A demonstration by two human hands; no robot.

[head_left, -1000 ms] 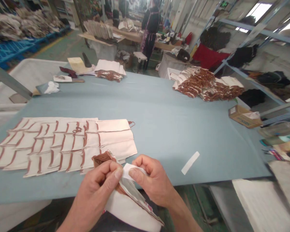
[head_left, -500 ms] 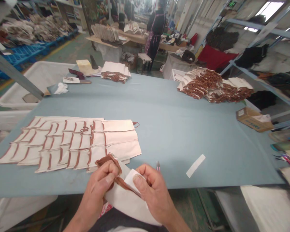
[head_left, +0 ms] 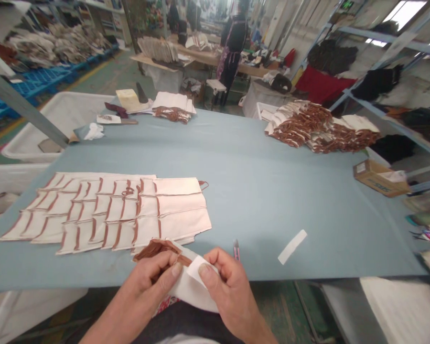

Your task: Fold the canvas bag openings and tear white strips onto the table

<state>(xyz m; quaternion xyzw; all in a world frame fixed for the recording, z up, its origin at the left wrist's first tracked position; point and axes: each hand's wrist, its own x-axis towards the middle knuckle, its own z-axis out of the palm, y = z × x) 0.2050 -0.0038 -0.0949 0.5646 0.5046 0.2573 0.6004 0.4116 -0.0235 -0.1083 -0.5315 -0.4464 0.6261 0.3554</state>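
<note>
My left hand [head_left: 146, 286] pinches the brown-trimmed edge of a folded cream fabric piece [head_left: 189, 291], and the brown trim [head_left: 157, 248] bunches above my fingers. My right hand [head_left: 229, 286] grips the same piece at a small white flap [head_left: 197, 270], with the thumb on top. The two hands almost meet. Just left of them, a fanned, overlapping layout of cream panels with brown edging [head_left: 103, 212] lies on the table. A pink-and-grey pen [head_left: 236, 250] lies beyond my right hand, and a loose white strip [head_left: 292, 247] lies further right.
The table has a pale blue-grey cover [head_left: 258, 191]. Stacks of brown-trimmed pieces [head_left: 318, 128] lie at the far right, with more [head_left: 172, 107] at the back. A cardboard box [head_left: 380, 177] sits on the right edge. A white bin [head_left: 53, 119] stands at left, and a person [head_left: 232, 48] stands beyond.
The cream fabric has folded up closer to my hands, with less of it hanging down. The brown trim now lies flatter to the left. The whole view has shifted slightly.
</note>
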